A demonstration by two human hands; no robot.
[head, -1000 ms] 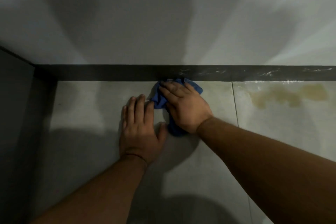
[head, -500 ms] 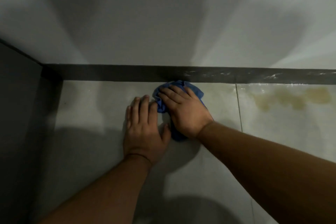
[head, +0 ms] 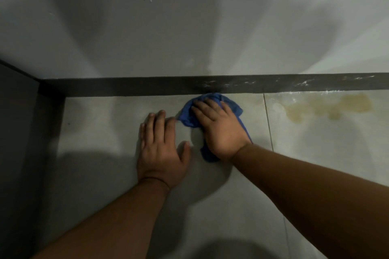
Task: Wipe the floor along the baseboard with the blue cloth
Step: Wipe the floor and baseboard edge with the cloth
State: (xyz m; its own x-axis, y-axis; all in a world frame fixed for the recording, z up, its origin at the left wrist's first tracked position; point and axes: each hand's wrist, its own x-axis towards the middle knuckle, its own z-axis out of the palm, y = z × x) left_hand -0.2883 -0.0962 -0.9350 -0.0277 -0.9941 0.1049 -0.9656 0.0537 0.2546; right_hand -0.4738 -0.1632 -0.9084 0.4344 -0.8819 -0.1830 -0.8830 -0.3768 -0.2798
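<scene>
The blue cloth (head: pixel 188 117) lies bunched on the floor (head: pixel 101 132) at centre frame, its upper edge touching the dark baseboard (head: pixel 126 86). The right hand (head: pixel 221 130) presses down on it, fingers extended and lying flat over the fabric, not curled round it. The left hand (head: pixel 162 149) rests palm-down on bare tile just left of the cloth, fingers straight and together, thumb spread. A yellowish stain (head: pixel 328 107) marks the floor at right, beyond a grout line (head: pixel 268 122), well apart from the cloth.
</scene>
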